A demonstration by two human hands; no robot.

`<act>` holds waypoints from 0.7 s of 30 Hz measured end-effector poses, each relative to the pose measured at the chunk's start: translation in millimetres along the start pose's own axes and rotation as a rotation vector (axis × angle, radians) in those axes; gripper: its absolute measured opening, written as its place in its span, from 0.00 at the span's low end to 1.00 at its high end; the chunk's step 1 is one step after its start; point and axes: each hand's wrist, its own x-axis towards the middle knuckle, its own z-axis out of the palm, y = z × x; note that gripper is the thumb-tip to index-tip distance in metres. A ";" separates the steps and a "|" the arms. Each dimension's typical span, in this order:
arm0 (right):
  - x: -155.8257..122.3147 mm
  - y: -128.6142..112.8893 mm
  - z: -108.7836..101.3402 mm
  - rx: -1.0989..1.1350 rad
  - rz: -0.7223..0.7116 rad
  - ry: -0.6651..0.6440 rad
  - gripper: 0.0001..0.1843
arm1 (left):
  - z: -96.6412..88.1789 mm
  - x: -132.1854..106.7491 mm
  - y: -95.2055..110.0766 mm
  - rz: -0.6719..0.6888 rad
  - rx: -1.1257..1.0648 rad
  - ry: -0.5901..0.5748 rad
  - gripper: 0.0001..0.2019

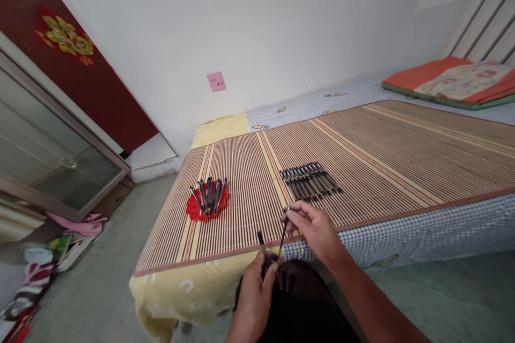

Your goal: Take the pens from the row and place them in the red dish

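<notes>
My left hand (257,292) is closed round a black pen cap (261,241) that sticks up from its fingers, low at the bed's near edge. My right hand (314,228) pinches the top of a thin black pen (282,238), which hangs down toward the left hand. Just beyond my right hand, a row of several black pens (310,179) lies side by side on the striped bamboo mat (382,155). To the left, a red dish (207,204) holds several more pens.
The mat covers a bed with yellow and checked sheets (189,289). A folded orange quilt (454,80) lies at the far right. A glass cabinet (52,155) and a pile of clothes (48,252) stand on the floor at left.
</notes>
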 end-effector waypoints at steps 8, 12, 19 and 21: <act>-8.5 -26.1 -8.8 0.186 -0.137 0.185 0.11 | 1.3 -6.9 -2.7 0.016 0.194 0.008 0.10; -14.2 -32.9 -5.1 0.183 -0.171 0.190 0.09 | 3.0 -7.2 3.7 0.029 0.232 -0.006 0.10; -14.9 -34.0 -5.0 0.126 -0.173 0.175 0.09 | 4.5 -8.1 4.1 0.057 0.237 -0.013 0.11; -14.8 -34.3 -5.8 0.098 -0.173 0.167 0.10 | 3.9 -8.2 3.9 0.062 0.229 -0.014 0.11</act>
